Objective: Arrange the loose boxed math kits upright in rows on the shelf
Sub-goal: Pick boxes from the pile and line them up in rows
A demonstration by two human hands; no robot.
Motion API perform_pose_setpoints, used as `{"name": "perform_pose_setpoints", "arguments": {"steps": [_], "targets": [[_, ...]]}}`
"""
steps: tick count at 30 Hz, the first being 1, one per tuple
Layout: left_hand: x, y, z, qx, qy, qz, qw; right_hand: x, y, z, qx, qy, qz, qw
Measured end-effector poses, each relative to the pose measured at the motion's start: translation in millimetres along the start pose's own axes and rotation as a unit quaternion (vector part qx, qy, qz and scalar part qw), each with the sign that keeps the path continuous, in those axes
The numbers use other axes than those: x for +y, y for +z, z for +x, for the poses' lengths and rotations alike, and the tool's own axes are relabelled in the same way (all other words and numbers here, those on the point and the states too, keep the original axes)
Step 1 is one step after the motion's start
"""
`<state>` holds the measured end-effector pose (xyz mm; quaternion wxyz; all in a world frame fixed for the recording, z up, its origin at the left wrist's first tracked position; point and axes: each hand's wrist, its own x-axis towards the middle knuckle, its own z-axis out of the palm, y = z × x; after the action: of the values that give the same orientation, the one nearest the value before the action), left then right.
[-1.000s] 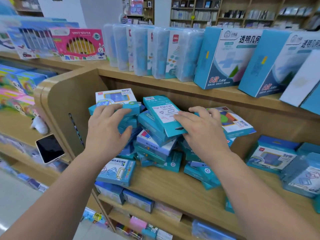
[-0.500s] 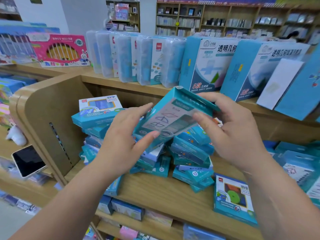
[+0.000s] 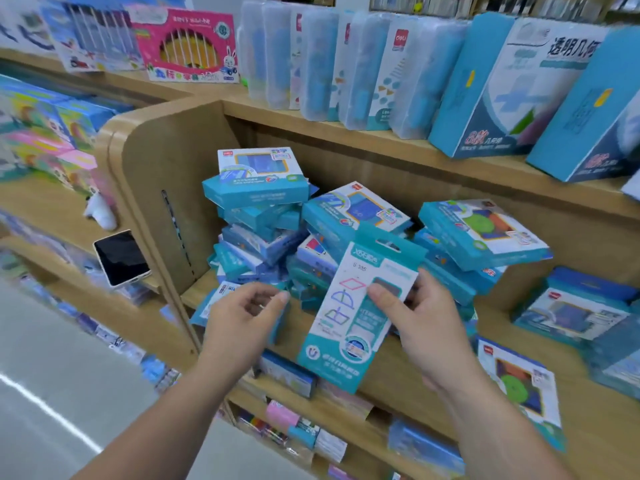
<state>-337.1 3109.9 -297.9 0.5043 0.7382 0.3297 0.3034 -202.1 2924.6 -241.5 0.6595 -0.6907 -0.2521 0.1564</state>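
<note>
Teal kit (image 3: 356,317) is pinched upright by our right hand (image 3: 427,329) over the shelf's (image 3: 498,320) front edge, our left hand (image 3: 242,317) loosely curled, empty, beside the pile (image 3: 273,233) at its left end; we judge standing it next needs bare board.

Held kit box (image 3: 349,327), in my right hand (image 3: 426,327): white face, teal border and hang tab, a pink rhombus above purple line figures. Pile of boxes (image 3: 263,237) just beyond both hands: teal sides, white tops with blue panels. Top box (image 3: 485,233) above the right hand: teal, green disc, orange patch. Pink box (image 3: 187,43) far above my left hand (image 3: 242,317): yellow sticks, white rabbit. Shelf (image 3: 595,427): pale tan wood. Phone (image 3: 121,258) left of that hand: black screen, white rim.
</note>
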Motion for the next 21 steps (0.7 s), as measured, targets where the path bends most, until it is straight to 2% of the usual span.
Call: {"name": "perform_pose_setpoints", "arguments": {"steps": [2, 4, 6, 9, 12, 17, 21], "targets": [[-33, -12, 3, 0.104, -0.095, 0.003, 0.990, 9, 5, -1, -0.007, 0.013, -0.014, 1.000], [-56, -19, 2, 0.170, -0.168, 0.000, 0.971, 15, 9, -2, -0.016, 0.016, -0.021, 1.000], [-67, -19, -1, 0.184, -0.245, -0.020, 0.952, 20, 13, -3, -0.023, 0.018, -0.031, 0.999], [-71, -8, -4, 0.156, -0.344, -0.120, 0.918, 28, 15, -4, -0.017, 0.039, -0.037, 0.998], [-72, 2, 1, 0.134, -0.365, -0.162, 0.907, 34, 15, -6, -0.019, 0.055, -0.050, 0.997], [-75, 8, 11, 0.150, -0.366, -0.215, 0.893, 38, 8, -9, -0.013, 0.063, -0.055, 0.996], [-72, 10, 0, 0.162, -0.345, -0.225, 0.897, 40, -1, -11, -0.016, 0.068, -0.055, 0.996]]}}
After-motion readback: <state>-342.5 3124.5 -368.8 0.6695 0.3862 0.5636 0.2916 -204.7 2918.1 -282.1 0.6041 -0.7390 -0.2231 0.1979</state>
